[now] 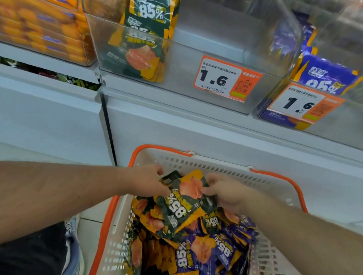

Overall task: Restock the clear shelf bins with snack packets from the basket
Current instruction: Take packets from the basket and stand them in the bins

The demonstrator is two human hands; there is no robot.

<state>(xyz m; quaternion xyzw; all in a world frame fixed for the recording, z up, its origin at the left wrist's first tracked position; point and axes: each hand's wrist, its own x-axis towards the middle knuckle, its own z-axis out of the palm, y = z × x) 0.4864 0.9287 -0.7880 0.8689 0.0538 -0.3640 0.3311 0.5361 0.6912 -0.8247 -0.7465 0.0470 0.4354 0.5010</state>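
Head view: the left hand (146, 181) and right hand (223, 191) both pinch a stack of green packets (183, 202) over the basket (109, 223). The stack looks loose, so packets could slide out on the lift to the bin (121, 43).

Both bare forearms reach forward and down, converging. The left hand (146, 181) has its fingers curled, thumb and fingertips pinching the left edge of a dark green and orange foil snack packet (186, 200). The right hand (225, 191), just beside it, pinches that packet's right edge.
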